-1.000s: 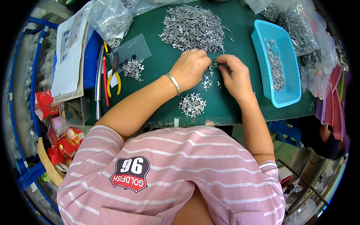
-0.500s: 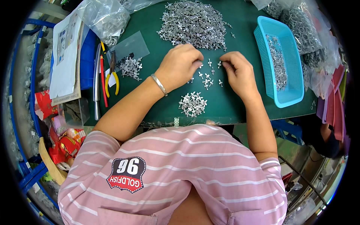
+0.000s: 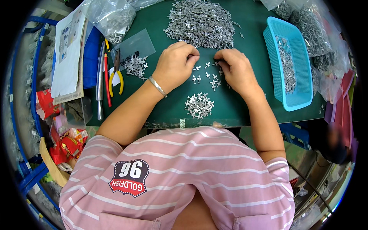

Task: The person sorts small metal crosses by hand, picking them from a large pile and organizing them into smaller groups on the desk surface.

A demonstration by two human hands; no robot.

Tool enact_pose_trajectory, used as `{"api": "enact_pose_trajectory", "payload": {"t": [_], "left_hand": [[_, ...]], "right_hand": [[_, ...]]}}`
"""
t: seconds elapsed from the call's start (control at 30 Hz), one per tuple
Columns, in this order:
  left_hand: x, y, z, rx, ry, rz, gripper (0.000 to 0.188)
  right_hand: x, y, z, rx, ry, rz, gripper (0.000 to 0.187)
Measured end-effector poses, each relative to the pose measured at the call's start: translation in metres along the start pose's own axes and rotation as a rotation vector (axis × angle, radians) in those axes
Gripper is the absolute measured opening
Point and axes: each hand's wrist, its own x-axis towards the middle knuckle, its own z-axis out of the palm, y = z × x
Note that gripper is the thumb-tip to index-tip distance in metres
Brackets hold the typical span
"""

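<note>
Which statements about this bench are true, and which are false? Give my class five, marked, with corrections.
1. The big pile lies beyond the left hand. True.
2. The pliers are red-handled. False: they are yellow-handled.
3. The basket is left of the right hand. False: it is to the right.
4. Loose crosses lie on the green table. True.
5. The red rod lies right of the pliers. False: it lies left.

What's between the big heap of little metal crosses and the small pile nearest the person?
Several loose crosses, scattered on the green tabletop, as the head view shows.
</note>
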Motion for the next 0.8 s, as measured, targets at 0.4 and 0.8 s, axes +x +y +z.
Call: {"api": "enact_pose_trajectory", "payload": {"t": [0.4,0.8], "left_hand": [[-0.003,0.001,0.003,-0.003,-0.01,0.052,0.007],[-0.003,0.001,0.003,0.001,-0.015,0.072,0.007]], "right_hand": [[-0.001,-0.001,-0.01,0.033,0.091,0.049,0.014],[-0.006,0.004,-0.012,0.071,0.129,0.162,0.014]]}}
